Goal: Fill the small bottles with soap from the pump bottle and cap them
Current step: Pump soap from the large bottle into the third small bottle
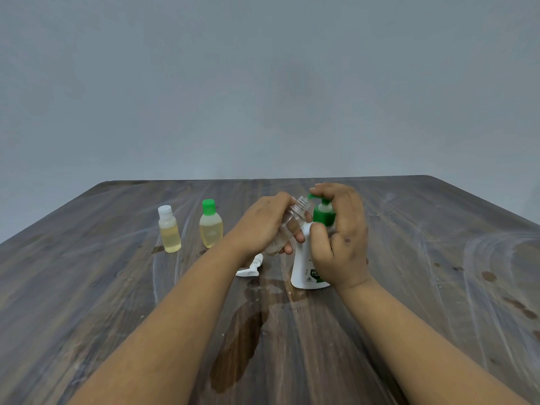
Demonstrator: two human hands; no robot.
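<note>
Streaked, wet-stained wooden table (409, 287), grey wall (263, 83)

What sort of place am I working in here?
Likely a plain indoor work table set up for the job, not a kitchen or bathroom: a worn wooden table with wet stains, a bare grey wall behind, and only soap bottles laid out.

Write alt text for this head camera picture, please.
A person's left hand tilts an uncapped clear small bottle up to the green spout of a white pump bottle while the right hand rests on the pump. Two capped, filled bottles stand left on the wooden table.
</note>
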